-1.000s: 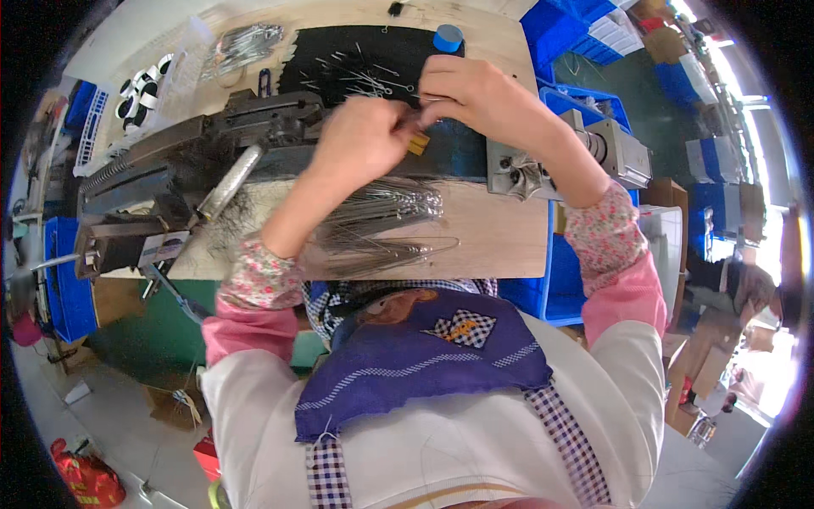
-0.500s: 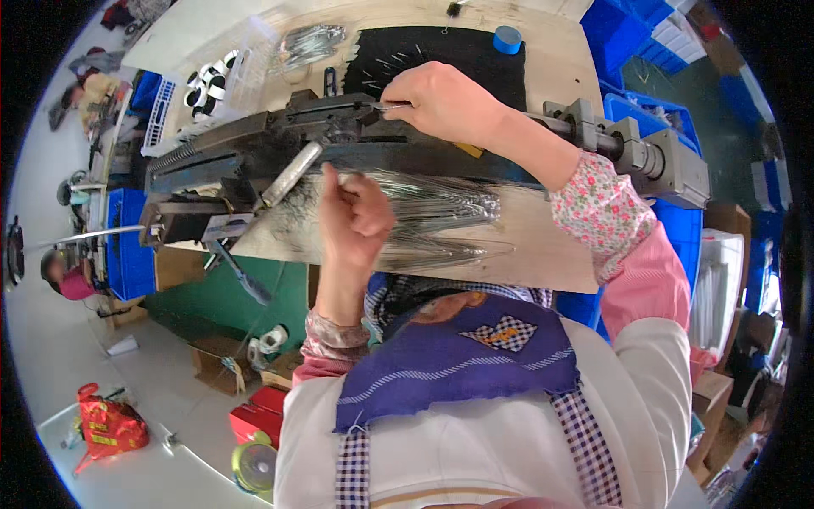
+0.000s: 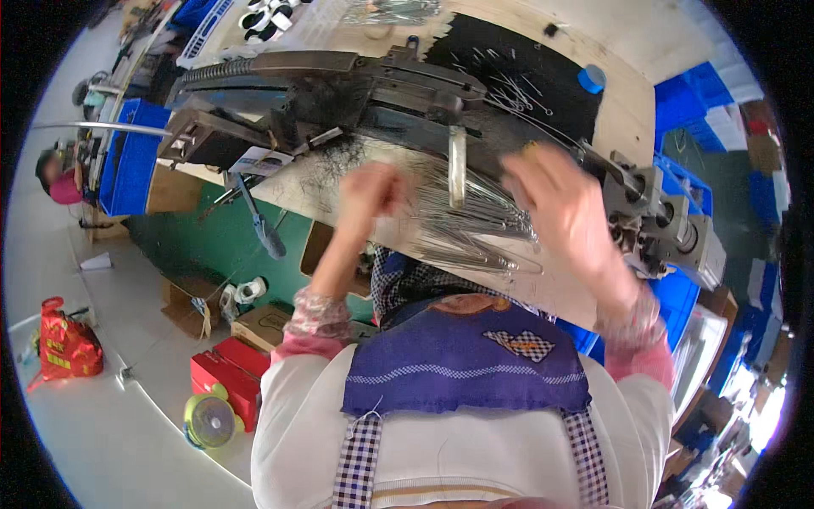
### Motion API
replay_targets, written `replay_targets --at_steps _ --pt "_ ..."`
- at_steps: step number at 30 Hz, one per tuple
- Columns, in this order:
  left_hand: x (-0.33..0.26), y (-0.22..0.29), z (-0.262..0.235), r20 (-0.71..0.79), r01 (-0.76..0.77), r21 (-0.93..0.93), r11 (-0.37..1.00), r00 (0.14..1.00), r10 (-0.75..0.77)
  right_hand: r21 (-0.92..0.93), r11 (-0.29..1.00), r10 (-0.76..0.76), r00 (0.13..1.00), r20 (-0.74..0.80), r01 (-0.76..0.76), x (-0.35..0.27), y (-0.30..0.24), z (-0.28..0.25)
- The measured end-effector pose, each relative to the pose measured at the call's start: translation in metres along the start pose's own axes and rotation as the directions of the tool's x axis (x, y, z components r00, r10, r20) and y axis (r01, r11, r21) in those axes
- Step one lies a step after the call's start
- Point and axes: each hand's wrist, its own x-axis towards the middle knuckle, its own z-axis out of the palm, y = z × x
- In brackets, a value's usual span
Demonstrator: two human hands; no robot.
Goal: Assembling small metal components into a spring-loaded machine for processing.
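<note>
A loose bundle of thin metal wires (image 3: 479, 227) lies on the wooden bench (image 3: 585, 293) in front of a long black machine (image 3: 339, 85). My left hand (image 3: 373, 191) is blurred and curled at the left end of the bundle; whether it grips any wires is unclear. My right hand (image 3: 555, 204), also blurred, hovers over the right end of the bundle next to the machine, with its fingers apart and nothing visible in them. A flat metal lever (image 3: 457, 165) hangs from the machine between my hands.
A black mat (image 3: 509, 76) strewn with wires and a blue round cap (image 3: 592, 78) lie behind the machine. Blue bins (image 3: 687, 102) stand at the right and another (image 3: 127, 157) at the left, near another person (image 3: 55, 174). On the floor are a red bag (image 3: 68, 348), red box (image 3: 225, 373) and small fan (image 3: 208, 420).
My right hand has come off the machine and dropped toward the wire bundle. My left hand has shifted to the bundle's left end. The view has swung left.
</note>
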Motion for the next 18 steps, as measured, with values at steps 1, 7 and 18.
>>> replay_targets --at_steps 1,7,18 --pt "0.006 -0.008 -0.022 -0.179 0.082 -0.167 0.982 0.977 -0.112 0.007 0.996 0.090 0.994 0.067 -0.091 -0.017 0.000 0.004" --pt "0.023 0.018 -0.047 -0.308 0.001 -0.349 0.937 0.944 -0.116 -0.362 0.794 0.551 0.830 0.091 -0.487 -0.037 0.067 0.051" --pt "-0.025 0.079 0.095 0.280 -0.240 -0.442 0.864 0.879 0.387 0.125 0.872 0.408 0.843 0.349 -0.474 -0.074 0.014 -0.041"
